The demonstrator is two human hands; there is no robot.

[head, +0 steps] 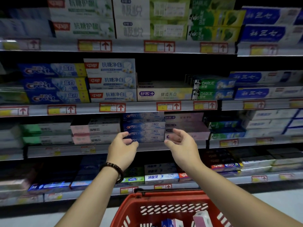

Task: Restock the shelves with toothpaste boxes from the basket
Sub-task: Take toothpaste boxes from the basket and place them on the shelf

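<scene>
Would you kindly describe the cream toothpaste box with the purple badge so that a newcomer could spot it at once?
Find the second visible shelf from the top, holding three stacked blue Crest boxes. Right of the white stack lies the cream box. Unlike its stacked neighbours, it sits one layer high, with dark space above.

The left hand [122, 145] and the right hand [182, 142] are held stretched forward, level with each other and apart. Palms are turned toward one another, with fingers loosely curled and relaxed.
</scene>
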